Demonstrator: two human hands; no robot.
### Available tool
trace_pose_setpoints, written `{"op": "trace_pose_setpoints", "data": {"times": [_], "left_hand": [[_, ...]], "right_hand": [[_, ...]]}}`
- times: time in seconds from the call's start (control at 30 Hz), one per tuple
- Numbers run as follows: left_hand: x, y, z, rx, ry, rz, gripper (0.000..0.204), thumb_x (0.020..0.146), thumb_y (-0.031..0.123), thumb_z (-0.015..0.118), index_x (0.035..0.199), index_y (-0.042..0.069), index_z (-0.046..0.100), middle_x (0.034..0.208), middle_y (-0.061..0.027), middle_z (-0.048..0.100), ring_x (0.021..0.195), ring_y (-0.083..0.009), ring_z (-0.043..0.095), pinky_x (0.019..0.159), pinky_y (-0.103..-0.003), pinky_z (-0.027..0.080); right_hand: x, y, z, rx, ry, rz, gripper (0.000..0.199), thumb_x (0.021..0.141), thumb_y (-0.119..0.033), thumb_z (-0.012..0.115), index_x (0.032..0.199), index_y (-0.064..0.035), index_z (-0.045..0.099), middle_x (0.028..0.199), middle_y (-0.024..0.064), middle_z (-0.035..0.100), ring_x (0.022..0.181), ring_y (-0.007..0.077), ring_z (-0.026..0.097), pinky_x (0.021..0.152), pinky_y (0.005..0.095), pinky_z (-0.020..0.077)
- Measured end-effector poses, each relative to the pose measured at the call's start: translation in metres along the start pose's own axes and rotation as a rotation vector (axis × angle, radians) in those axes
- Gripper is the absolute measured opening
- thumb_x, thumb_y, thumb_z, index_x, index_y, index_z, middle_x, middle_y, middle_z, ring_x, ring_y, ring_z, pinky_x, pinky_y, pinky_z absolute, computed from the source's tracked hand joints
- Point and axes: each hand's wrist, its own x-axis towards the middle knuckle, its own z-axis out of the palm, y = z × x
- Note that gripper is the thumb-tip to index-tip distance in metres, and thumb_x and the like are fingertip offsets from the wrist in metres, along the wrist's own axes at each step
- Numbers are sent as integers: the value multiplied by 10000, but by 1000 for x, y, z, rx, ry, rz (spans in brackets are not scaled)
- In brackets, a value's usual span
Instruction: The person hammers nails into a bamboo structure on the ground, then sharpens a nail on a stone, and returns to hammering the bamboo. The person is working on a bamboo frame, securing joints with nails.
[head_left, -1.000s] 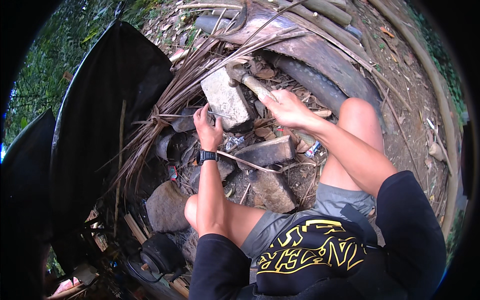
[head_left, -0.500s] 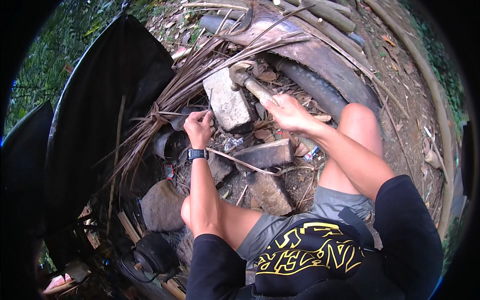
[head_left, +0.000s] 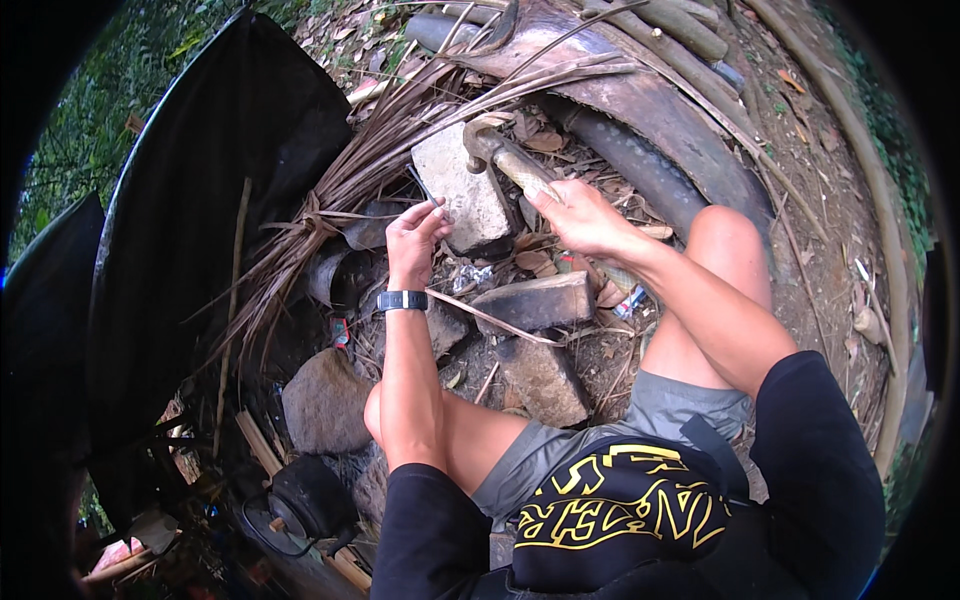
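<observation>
My right hand [head_left: 582,215] is closed around the handle of a claw hammer [head_left: 520,170]. The hammer's metal head is over the right edge of a pale, roughly rectangular stone block [head_left: 455,190]; I cannot tell whether it touches. With pinched fingers, my left hand [head_left: 415,238] grips a thin, dark nail [head_left: 424,185] at the block's left edge. The nail slants up and to the left from my fingertips. A watch is on my left wrist.
Broken bricks [head_left: 535,302] and a rounded stone [head_left: 325,402] lie closer to me. Dry palm fronds [head_left: 330,195] run along the left. A black kettle [head_left: 312,497] stands at the lower left, below a dark sheet [head_left: 190,240]. Bamboo poles [head_left: 680,30] lie at the far side.
My left hand has turned and moved slightly right; the nail has gone from nearly upright to tilting left. The hammer stays by the block's right edge, having shifted little.
</observation>
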Motion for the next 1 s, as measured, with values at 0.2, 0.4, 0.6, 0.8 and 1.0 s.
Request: {"op": "trace_pose_setpoints", "data": {"times": [0.2,0.4,0.6,0.8,1.0], "left_hand": [[1,3,7,118,62,79,211,848,12,699,1034,-83,670,836,-112,691,670,-122,620,618,-227,508],[-1,6,13,194,71,102,192,834,13,710,1003,-75,684,812,-96,692,646,-110,611,608,-216,497],[0,-1,17,570,185,246,169,787,33,730,937,-43,712,752,-96,703,619,-118,633,605,-236,506],[-1,-17,26,962,362,588,98,716,61,725,800,12,734,680,-133,680,600,-181,660,608,-292,509],[5,-26,23,848,402,560,63,713,39,706,764,4,719,706,-148,667,593,-218,642,608,-304,509]], "right_hand": [[6,5,3,11,-2,2,492,982,-450,487,886,22,590,641,104,561,630,181,531,604,392,434],[5,8,2,3,27,-29,470,985,-455,493,798,-26,536,632,28,492,603,121,457,546,339,392],[4,7,3,-50,47,-61,487,974,-429,503,876,39,596,654,164,595,630,251,586,621,417,461],[8,15,13,-256,115,-173,481,963,-430,518,857,34,593,699,224,599,707,358,617,653,454,479],[21,7,30,-346,170,-296,471,943,-391,548,831,66,583,765,333,602,794,500,610,688,525,479]]}}
